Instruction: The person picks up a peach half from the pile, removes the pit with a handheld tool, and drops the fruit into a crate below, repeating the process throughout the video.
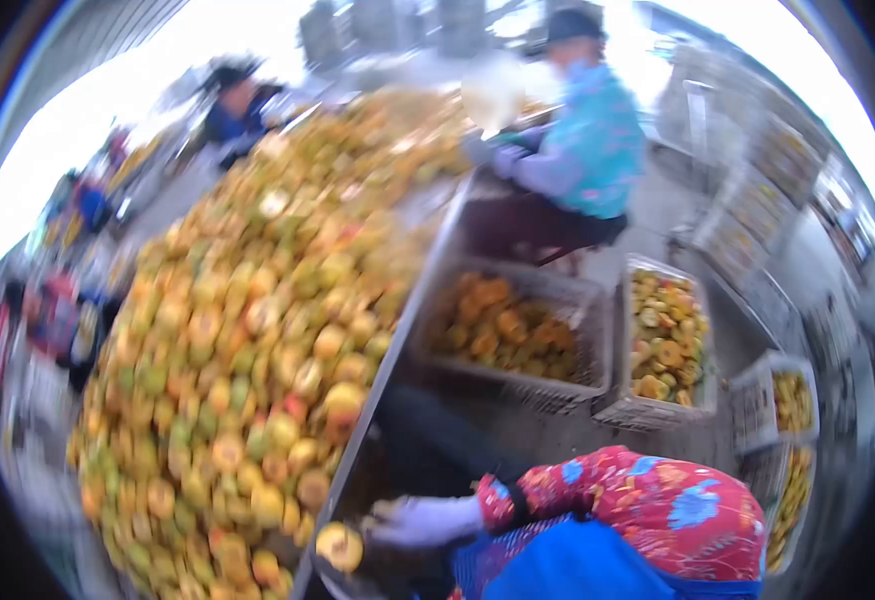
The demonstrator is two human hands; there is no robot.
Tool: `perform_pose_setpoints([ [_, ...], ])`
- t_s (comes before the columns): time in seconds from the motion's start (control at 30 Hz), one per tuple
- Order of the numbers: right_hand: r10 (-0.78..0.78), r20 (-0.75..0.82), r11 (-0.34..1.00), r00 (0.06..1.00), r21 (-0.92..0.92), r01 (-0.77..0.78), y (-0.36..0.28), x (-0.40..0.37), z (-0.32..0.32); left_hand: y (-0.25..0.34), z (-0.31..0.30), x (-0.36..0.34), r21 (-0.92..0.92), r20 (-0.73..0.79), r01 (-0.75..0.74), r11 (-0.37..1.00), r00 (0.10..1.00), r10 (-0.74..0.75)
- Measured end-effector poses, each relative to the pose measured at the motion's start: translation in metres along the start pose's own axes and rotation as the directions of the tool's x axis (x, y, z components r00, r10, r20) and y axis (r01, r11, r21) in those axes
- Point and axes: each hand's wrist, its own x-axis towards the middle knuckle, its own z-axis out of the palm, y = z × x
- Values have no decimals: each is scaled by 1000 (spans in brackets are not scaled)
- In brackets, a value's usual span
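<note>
My right hand (423,522), in a pale glove, reaches left from a red floral sleeve toward the edge of the metal table (405,335). Its fingers are smeared by motion, so I cannot tell what they hold, if anything. Just left of the fingertips, a pale yellow cut peach (340,547) shows at the table edge. A dark shape lies right below this peach. My left hand is not visible. Beyond the edge, a big heap of yellow and green peaches (248,370), some with red patches, covers the table.
On the floor to the right stand a crate (520,384) of orange-yellow pieces and another crate (655,412) of yellow pieces. Two more filled crates (758,410) are farther right. A person (598,140) in turquoise sits at the table's far side; other people (238,110) are at left.
</note>
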Motion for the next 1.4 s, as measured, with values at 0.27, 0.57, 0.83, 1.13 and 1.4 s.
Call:
perform_pose_setpoints([
  [0.27, 322, 353, 741, 878, 483, -466, -24, 26, -33, -1, 4, -7, 355, -156, -191, 915, 953, 259],
  [0.57, 273, 397, 817, 876, 386, -429, -29, 34, -27, 10, 13, -17, 238, -33, -218, 946, 972, 232],
  [0.83, 278, 488, 789, 827, 375, -487, -30, 30, -15, 14, 23, -18, 197, -182, -50, 979, 980, 87],
  [1.13, 255, 701, 442, 666, 528, -725, -21, 42, -18, 19, 41, -26, 549, -298, -119, 827, 897, 327],
  [1.4, -278, 857, -634, 434, 176, -753, -11, 37, -24, 14, 37, -24, 431, -177, -237, 871, 924, 339],
])
